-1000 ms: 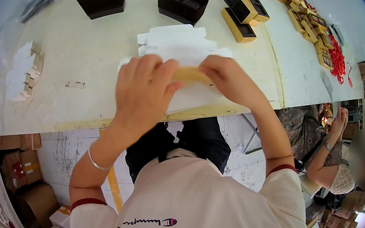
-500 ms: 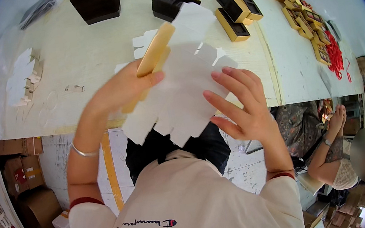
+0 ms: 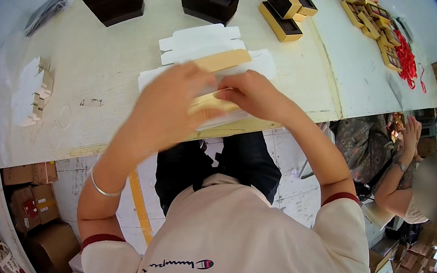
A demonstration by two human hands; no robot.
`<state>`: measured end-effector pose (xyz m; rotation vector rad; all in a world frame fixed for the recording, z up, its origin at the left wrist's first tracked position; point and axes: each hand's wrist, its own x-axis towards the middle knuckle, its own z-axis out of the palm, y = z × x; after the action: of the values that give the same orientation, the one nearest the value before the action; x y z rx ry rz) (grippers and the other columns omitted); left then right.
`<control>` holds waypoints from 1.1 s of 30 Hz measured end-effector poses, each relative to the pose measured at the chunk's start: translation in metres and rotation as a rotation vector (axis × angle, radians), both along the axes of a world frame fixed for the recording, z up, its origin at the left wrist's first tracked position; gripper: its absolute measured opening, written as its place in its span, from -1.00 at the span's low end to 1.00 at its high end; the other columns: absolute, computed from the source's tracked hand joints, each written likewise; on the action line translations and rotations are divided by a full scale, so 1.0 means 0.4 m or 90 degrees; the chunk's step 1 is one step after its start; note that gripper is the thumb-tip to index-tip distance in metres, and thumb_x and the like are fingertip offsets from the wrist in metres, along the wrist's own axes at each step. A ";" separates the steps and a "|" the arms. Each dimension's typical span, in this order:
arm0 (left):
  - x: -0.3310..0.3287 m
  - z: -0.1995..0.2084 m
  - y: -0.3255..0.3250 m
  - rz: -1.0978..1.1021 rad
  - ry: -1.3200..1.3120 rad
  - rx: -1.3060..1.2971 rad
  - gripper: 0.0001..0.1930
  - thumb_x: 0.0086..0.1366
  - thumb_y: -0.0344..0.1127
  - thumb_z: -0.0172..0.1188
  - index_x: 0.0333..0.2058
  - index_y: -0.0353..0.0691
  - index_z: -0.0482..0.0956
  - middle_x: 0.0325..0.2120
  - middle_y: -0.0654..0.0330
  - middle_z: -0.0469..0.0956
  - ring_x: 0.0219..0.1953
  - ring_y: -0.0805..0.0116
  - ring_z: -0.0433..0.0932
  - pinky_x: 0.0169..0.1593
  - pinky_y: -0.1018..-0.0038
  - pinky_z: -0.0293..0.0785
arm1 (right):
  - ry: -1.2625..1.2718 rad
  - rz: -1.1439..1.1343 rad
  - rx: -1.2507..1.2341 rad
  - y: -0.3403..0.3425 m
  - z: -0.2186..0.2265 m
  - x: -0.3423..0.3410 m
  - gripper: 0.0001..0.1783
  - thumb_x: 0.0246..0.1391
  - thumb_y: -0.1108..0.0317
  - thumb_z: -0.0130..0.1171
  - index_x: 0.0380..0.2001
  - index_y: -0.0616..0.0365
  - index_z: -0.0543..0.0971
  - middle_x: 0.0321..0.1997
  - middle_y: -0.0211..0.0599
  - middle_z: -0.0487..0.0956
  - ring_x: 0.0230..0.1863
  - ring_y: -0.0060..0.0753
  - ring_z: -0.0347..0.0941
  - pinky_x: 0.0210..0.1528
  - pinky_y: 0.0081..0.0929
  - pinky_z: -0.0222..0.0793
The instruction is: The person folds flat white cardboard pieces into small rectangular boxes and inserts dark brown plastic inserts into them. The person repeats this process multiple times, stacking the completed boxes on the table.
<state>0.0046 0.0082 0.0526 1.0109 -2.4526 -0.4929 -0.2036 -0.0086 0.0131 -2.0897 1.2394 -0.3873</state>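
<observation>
Right hand (image 3: 257,95) has its thumb and fingers pinched together on the edge of a gold card (image 3: 207,103), which sits right between the two hands, over the near edge of the table (image 3: 117,122). Left hand (image 3: 173,109) is pretty blurry, fingers spread over the card's left end with the thumb down near it; can't tell if it's actually gripping or just touching. There's a silvery bangle (image 3: 101,188) on that forearm. A second gold strip (image 3: 230,59) shows just past the fingers, and I can't tell if it's part of the same piece. Right behind that, a white blank (image 3: 200,42) with notched flaps lies flat on the table. Further back you've got a dark tray (image 3: 212,2) with a scalloped rim, a taller dark block (image 3: 113,4) to its left, and a few gold boxes (image 3: 282,22) with dark insides to its right, some leaning on each other. Way off left are some folded white cards (image 3: 31,97). Far right there's a messy heap of gold boxes (image 3: 369,20) with a tangle of red cord (image 3: 406,59) beside it, and below that a co-worker sits with both hands (image 3: 410,136) raised close together.
</observation>
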 end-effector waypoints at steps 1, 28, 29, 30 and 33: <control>-0.001 -0.018 0.019 -0.006 -0.032 -0.023 -0.66 0.08 -0.24 0.29 -0.19 -0.25 0.48 -0.24 0.15 0.46 -0.17 0.15 0.43 -0.08 0.32 0.38 | -0.017 -0.007 0.017 -0.007 0.003 0.002 -0.90 0.01 0.39 0.19 -0.46 0.18 0.52 -0.38 -0.16 0.53 -0.33 -0.06 0.47 -0.28 -0.29 0.33; -0.009 -0.141 -0.008 0.151 -0.073 -0.064 -0.84 0.15 -0.42 0.15 -0.26 -0.24 0.55 -0.46 0.19 0.47 -0.34 0.15 0.48 -0.31 0.32 0.44 | 0.097 0.164 -0.209 -0.055 -0.017 -0.001 -0.74 -0.16 0.66 0.00 -0.32 0.24 0.48 -0.36 -0.11 0.50 -0.21 -0.02 0.44 -0.21 -0.20 0.36; -0.017 -0.152 0.002 0.178 -0.070 -0.103 -0.82 0.15 -0.43 0.14 -0.24 -0.23 0.55 -0.46 0.20 0.47 -0.34 0.16 0.48 -0.32 0.32 0.44 | 0.104 0.169 -0.200 -0.062 -0.011 0.006 -0.74 -0.16 0.66 -0.01 -0.31 0.24 0.47 -0.37 -0.11 0.51 -0.22 -0.01 0.45 -0.22 -0.18 0.36; -0.026 -0.154 0.016 0.205 -0.066 -0.142 -0.81 0.14 -0.44 0.14 -0.23 -0.22 0.55 -0.47 0.21 0.47 -0.34 0.17 0.49 -0.33 0.32 0.44 | 0.112 0.174 -0.191 -0.066 -0.005 0.009 -0.73 -0.16 0.67 -0.01 -0.31 0.24 0.46 -0.38 -0.10 0.51 -0.22 0.00 0.45 -0.23 -0.15 0.36; -0.014 -0.128 0.032 0.182 0.004 -0.255 -0.73 0.10 -0.39 0.19 -0.16 -0.16 0.56 -0.33 0.22 0.54 -0.26 0.17 0.52 -0.21 0.34 0.46 | 0.080 0.156 -0.204 -0.047 -0.008 0.003 -0.72 -0.15 0.63 0.02 -0.27 0.20 0.44 -0.38 -0.16 0.49 -0.25 -0.04 0.45 -0.24 -0.21 0.36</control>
<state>-0.0011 0.0211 0.0016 1.1495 -2.2232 0.0866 -0.2023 -0.0273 0.0100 -2.5404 1.0254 -0.3664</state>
